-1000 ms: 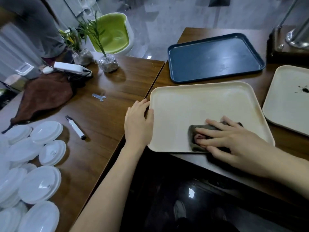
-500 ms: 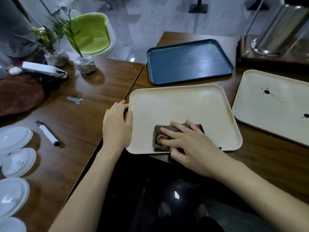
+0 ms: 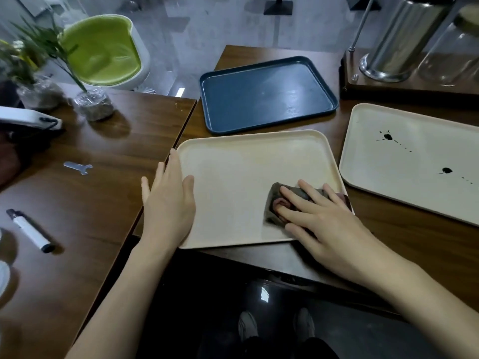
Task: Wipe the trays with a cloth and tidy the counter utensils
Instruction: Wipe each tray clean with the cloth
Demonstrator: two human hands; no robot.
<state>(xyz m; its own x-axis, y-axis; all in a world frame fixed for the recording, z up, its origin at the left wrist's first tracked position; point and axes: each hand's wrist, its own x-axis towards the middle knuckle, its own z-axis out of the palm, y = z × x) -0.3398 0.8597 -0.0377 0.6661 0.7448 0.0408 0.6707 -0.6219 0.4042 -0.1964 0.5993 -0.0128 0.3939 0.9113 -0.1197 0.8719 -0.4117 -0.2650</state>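
Marker [image 3: 29, 230] lies on left table. I see left hand [image 3: 168, 203] flat, fingers straight, pressing beige tray's [image 3: 233, 177] left rim. Right hand [image 3: 326, 224], fingers extended, presses grey cloth [image 3: 277, 198] onto tray's near-right corner, gripping nothing. Blue tray [image 3: 267, 94] behind; dark-spotted cream tray [image 3: 414, 177] far right.

Right hand [image 3: 329, 216] flat on cloth [image 3: 278, 200]

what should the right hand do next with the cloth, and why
Probably lift the cloth over to the spotted tray on the right. The right hand presses the cloth flat at the near right corner of the cream tray, which the left hand steadies and which shows no clear marks, while the spotted tray bears black spots.
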